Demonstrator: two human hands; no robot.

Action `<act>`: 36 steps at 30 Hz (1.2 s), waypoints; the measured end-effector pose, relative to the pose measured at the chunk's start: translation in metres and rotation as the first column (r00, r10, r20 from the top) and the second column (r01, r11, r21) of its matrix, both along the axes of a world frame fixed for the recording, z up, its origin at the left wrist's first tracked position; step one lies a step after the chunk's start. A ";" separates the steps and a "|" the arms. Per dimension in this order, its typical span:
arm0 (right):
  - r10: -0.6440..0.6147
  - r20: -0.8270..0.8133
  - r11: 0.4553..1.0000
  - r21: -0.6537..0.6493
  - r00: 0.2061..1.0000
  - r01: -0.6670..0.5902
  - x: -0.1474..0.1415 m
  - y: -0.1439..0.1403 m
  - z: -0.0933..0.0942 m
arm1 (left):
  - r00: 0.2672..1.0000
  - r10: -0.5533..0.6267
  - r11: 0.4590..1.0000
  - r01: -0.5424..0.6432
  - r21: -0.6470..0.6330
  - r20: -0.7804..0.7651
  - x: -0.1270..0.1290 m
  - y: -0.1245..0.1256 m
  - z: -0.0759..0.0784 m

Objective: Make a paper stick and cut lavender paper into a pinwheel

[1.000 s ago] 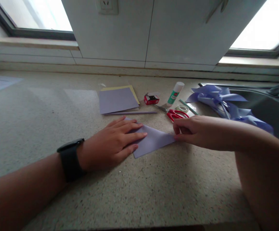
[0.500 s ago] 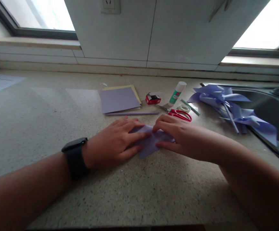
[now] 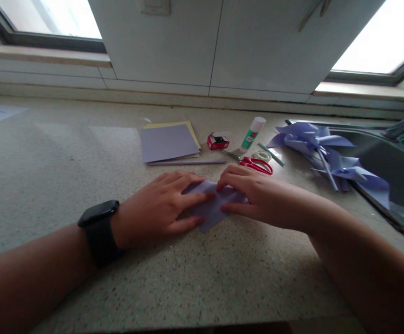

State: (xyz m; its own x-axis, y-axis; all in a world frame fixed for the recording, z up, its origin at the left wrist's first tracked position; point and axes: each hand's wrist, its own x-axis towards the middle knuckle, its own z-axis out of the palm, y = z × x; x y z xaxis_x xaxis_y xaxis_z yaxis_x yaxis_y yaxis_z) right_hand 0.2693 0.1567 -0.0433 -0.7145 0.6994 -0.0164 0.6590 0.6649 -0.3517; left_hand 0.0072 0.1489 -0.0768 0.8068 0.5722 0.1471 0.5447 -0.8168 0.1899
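1. Since a second ago, I see my right hand has come in from the sheet's right corner and now lies over the lilac paper, fingers flat and spread, pressing rather than pinching.
2. My left hand stays palm down on the paper's left part, fingers extended; neither hand closes around anything.
3. The paper lies on the speckled counter between both hands, most of it hidden under them.
4. Behind it lie a thin lilac stick, a stack of lilac and yellow sheets, a small red box, a glue stick, red-handled scissors and a tape roll.
5. Folded lilac pinwheels rest at the steel sink's edge.
6. A black watch wraps my left wrist.
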 end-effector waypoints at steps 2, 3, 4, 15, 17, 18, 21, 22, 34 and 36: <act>0.000 -0.002 1.000 -0.005 1.000 0.000 0.000 0.000 0.000 | 1.000 -0.001 1.000 0.001 -0.004 0.001 0.000 0.000 0.000; 0.000 0.000 1.000 -0.005 1.000 0.000 0.000 0.001 0.000 | 1.000 -0.001 1.000 0.001 -0.005 0.000 0.000 0.000 0.000; -0.001 0.003 1.000 -0.003 1.000 0.001 0.000 0.001 0.000 | 1.000 -0.001 1.000 0.001 -0.005 -0.004 0.001 0.000 0.000; -0.018 0.007 1.000 0.017 1.000 0.017 0.001 0.002 0.000 | 0.999 0.003 1.000 -0.001 0.031 -0.050 0.002 -0.004 0.001; -0.013 0.008 1.000 0.016 1.000 0.013 0.001 0.002 0.001 | 0.998 0.006 1.000 -0.004 0.027 -0.058 0.003 -0.004 0.001; -0.012 0.009 1.000 0.018 1.000 0.012 0.001 0.002 0.002 | 0.998 0.007 1.000 -0.005 0.027 -0.059 0.003 -0.004 0.001; -0.005 0.034 0.999 0.040 0.999 0.003 0.001 0.000 0.005 | 0.998 0.004 0.999 -0.001 0.039 -0.064 0.005 -0.006 0.003; 0.000 0.053 0.999 0.053 0.999 -0.002 0.000 -0.002 0.006 | 0.998 0.003 0.999 0.000 0.047 -0.063 0.005 -0.006 0.003; -0.016 0.070 0.989 0.147 0.997 0.005 -0.047 -0.053 -0.001 | 0.995 0.103 0.994 -0.103 -0.039 0.005 0.018 -0.041 0.003; 0.012 0.084 0.987 0.158 0.996 -0.025 -0.050 -0.062 -0.012 | 0.994 0.109 0.993 -0.108 -0.041 0.022 0.018 -0.046 0.000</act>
State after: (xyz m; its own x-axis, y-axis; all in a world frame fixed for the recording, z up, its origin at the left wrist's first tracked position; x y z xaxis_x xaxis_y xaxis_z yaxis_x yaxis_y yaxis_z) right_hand 0.2197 0.0945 -0.0550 -0.7283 0.6844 0.0344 0.6683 0.7205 -0.1853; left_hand 0.0255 0.1033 -0.0765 0.7362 0.6618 0.1413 0.6246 -0.7449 0.2348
